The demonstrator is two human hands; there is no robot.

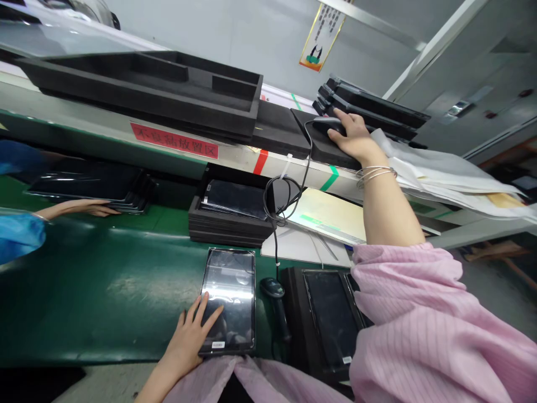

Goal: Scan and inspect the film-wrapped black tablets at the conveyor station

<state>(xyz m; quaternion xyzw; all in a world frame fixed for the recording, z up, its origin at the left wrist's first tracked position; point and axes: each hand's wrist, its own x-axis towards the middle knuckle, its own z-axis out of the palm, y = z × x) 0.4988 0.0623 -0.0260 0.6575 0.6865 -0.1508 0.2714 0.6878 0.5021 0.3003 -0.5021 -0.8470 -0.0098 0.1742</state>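
— Pink striped sleeve (411,313) is seen nearest the camera; where is the left hand (187,341) placed?

— It is laid open on a tablet (237,313), with the fingers spread over the lower part of the screen; nothing is gripped by it.

— And where is that tablet found?

— It is rested flat on the green mat (138,313), close in front of the body. A black scanner (279,310) is set just beside it on the right, and past that more dark panels (331,319) are held in a black tray (296,296).

— How is the right hand (354,131) used?

— It is stretched up to the shelf (239,157), where what looks like a computer mouse (325,126) is covered by its fingers; whether it is firmly gripped cannot be told from this angle.

— What is seen farther off?

— Behind the tablet, a stack of foam trays (229,232) is placed. At the left, a pile of screens (88,179) is touched by a co-worker's hand (94,208), and a red sign (174,140) is fixed along the shelf's edge.
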